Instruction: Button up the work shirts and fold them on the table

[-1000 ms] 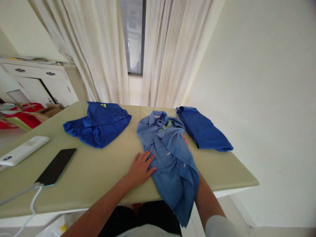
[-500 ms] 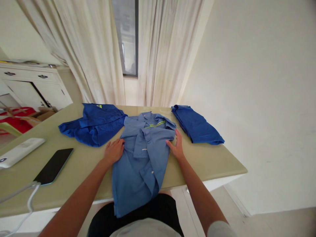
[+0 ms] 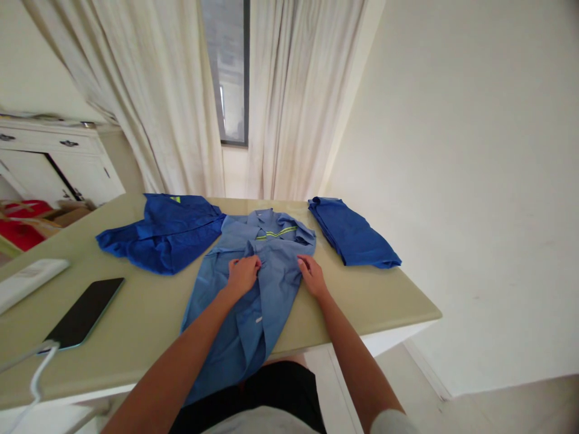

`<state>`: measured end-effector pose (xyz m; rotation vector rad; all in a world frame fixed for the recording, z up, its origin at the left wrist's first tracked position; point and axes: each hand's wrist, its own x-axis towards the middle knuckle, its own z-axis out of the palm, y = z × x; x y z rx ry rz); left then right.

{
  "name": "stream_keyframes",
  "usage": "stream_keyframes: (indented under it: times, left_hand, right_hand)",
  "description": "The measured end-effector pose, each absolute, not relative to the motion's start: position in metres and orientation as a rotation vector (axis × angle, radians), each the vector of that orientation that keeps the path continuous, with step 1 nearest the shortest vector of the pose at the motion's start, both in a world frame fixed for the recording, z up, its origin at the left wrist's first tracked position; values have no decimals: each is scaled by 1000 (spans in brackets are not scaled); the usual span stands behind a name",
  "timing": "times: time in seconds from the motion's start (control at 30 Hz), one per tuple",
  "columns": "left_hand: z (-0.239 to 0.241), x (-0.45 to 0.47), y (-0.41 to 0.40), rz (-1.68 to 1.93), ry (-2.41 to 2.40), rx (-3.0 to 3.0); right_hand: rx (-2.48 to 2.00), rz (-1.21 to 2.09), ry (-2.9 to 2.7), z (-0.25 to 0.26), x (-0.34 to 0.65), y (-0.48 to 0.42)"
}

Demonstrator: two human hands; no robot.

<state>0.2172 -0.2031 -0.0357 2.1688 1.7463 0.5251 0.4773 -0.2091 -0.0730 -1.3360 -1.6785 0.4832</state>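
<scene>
— Three garments lie on the table (image 3: 371, 301) in front of us, do they not?

— They do. We see the pale green table running from the left edge to its right corner, and on it the light blue shirt (image 3: 271, 289) spread in the middle, collar away from us, its lower part hanging over the near edge towards our lap. Left of it, touching its sleeve, lies the rumpled dark blue shirt (image 3: 158, 238). To the right, a little apart, sits the folded dark blue garment (image 3: 353, 235).

— And our hands?

— Our left hand (image 3: 243, 274) rests on the chest of the light blue shirt, fingers curled and pinching the cloth near the button strip. Our right hand (image 3: 311, 276) lies at the shirt's right edge, fingers loosely bent and pressing the fabric; we cannot tell whether it truly grips it.

— Anything smaller?

— On the left, well away from the shirts, a black phone (image 3: 84, 312) lies flat with a white cable (image 3: 34, 377) at its near end, and beyond it a white remote (image 3: 27, 282) at the edge of view.
</scene>
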Motion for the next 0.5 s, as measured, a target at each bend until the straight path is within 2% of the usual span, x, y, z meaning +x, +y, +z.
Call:
stream_keyframes:
  times: [0.17,0.33,0.4,0.5]
  left_hand:
    - [-12,268,-247,804,1019,2013]
    - [17,308,-337,606,254,2000]
    - [21,301,-356,624,284,2051]
    - [10,264,-351,712,785,2216]
  right_hand:
    - [-1216,709,-1119,-82,493,-195]
    - [-1148,803,-858,-83,517,-195]
    - [-1165,788,-816,-80,522,-207]
    - [-1266,663,-1109,-76,520,-235]
